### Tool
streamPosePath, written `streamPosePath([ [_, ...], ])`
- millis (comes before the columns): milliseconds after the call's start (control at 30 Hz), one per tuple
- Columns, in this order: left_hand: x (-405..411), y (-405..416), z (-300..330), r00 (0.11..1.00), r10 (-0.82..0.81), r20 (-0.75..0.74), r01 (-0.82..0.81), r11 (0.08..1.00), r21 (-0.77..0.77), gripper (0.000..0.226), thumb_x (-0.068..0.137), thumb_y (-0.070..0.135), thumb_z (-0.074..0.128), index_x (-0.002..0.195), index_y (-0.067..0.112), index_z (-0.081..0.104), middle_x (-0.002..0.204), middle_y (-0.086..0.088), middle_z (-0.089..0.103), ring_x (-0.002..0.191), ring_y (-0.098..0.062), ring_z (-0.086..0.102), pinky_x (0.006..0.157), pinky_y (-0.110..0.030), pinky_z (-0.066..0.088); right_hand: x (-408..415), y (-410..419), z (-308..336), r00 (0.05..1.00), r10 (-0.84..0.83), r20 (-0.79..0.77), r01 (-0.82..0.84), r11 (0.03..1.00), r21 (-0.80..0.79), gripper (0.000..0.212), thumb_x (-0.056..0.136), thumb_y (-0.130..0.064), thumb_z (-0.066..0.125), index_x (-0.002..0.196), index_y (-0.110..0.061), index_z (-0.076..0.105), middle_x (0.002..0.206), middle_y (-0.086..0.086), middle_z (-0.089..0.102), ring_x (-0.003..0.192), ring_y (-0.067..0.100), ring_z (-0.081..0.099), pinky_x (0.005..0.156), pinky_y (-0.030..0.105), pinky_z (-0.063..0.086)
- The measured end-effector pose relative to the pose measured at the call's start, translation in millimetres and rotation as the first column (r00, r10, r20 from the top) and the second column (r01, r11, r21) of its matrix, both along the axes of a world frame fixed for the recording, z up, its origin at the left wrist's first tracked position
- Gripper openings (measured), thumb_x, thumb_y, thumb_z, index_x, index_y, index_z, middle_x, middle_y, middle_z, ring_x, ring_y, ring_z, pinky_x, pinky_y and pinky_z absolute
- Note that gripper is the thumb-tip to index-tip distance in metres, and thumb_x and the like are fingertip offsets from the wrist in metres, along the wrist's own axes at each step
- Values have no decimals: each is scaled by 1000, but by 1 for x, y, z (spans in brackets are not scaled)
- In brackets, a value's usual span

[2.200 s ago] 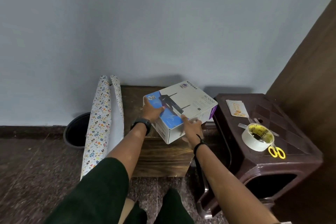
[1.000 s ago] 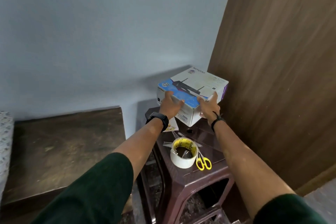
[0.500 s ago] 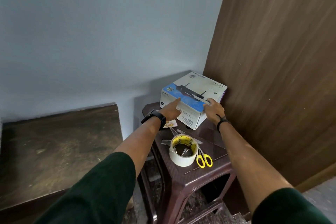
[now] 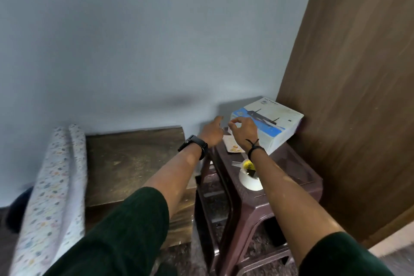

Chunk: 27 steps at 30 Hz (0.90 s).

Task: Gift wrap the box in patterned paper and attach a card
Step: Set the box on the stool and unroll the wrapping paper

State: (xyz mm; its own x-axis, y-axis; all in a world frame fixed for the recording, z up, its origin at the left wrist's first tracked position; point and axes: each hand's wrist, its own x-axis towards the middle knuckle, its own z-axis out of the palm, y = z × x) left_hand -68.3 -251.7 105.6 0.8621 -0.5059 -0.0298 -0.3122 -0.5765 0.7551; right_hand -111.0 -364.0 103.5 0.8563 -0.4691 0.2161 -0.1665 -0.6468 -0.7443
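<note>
Box: unwrapped on stool
Hands: left released; right loosely curled, seemingly empty
Risk: retreating wrist snags tape roll

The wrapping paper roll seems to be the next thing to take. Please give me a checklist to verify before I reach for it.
1. Box set down on the brown plastic stool, against the wooden panel: ok.
2. Left hand free: ok, fingers relaxed, holding nothing.
3. Right hand free: ok, loosely curled, off the box.
4. Wrapping paper roll within view, left of the wooden table: ok.
5. Card and tape roll on the stool: ok.
6. Scissors at hand: cannot tell, hidden by the right forearm.
</note>
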Motion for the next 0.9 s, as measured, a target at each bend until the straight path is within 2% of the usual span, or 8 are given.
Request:
streamPosePath([
  [67, -9, 43, -1, 999, 52, 15, -52, 999, 8, 49, 100, 14, 36, 148, 16, 23, 147, -15, 37, 130, -29, 41, 102, -33, 38, -3, 39, 1, 998, 63, -1, -63, 997, 54, 23, 92, -21, 58, 102, -3, 68, 116, 15, 62, 111, 28, 56, 81, 22, 35],
  [267, -27, 179, -8, 964, 258, 59, -259, 966, 11, 45, 100, 13, 36, 145, 13, 30, 144, -13, 42, 127, -27, 45, 99, -32, 38, -10, 165, -6, 966, 258, -20, -253, 958, 131, 20, 91, -21, 59, 100, -7, 68, 105, 10, 67, 100, 21, 59, 73, 19, 35],
  [333, -33, 225, -12, 939, 335, 76, -337, 942, 8, 44, 99, 12, 38, 143, 13, 35, 140, -12, 46, 125, -27, 46, 97, -29, 38, -13, 207, -11, 948, 317, -35, -307, 937, 168, 19, 91, -23, 60, 100, -8, 69, 103, 6, 66, 96, 16, 59, 75, 20, 38],
  [500, -48, 319, -32, 859, 500, 115, -506, 862, 36, 40, 99, 13, 40, 139, 10, 40, 137, -15, 48, 124, -28, 47, 102, -35, 38, -15, 296, -34, 897, 437, -70, -416, 886, 202, 14, 88, -21, 63, 96, -12, 69, 101, 6, 68, 98, 19, 61, 81, 25, 45],
  [667, -54, 373, -63, 828, 553, 90, -560, 817, 138, 40, 99, 15, 42, 138, 8, 40, 136, -17, 48, 124, -31, 46, 102, -37, 38, -13, 352, -57, 833, 536, -139, -509, 839, 193, 18, 89, -15, 61, 105, -9, 69, 109, 8, 67, 102, 20, 61, 84, 26, 46],
  [800, -52, 386, -89, 829, 554, 72, -554, 797, 241, 41, 98, 22, 44, 138, 12, 40, 139, -15, 46, 125, -32, 45, 102, -45, 39, -8, 369, -76, 784, 568, -249, -566, 820, 88, 25, 90, -23, 62, 112, -14, 67, 114, 9, 64, 107, 20, 58, 85, 23, 42],
  [900, -52, 390, -105, 810, 582, 75, -564, 738, 370, 41, 98, 29, 44, 137, 18, 40, 140, -10, 40, 127, -32, 40, 102, -49, 36, -3, 375, -94, 763, 554, -332, -571, 819, 55, 26, 88, -26, 64, 113, -18, 66, 124, 10, 58, 114, 22, 53, 92, 26, 40],
])
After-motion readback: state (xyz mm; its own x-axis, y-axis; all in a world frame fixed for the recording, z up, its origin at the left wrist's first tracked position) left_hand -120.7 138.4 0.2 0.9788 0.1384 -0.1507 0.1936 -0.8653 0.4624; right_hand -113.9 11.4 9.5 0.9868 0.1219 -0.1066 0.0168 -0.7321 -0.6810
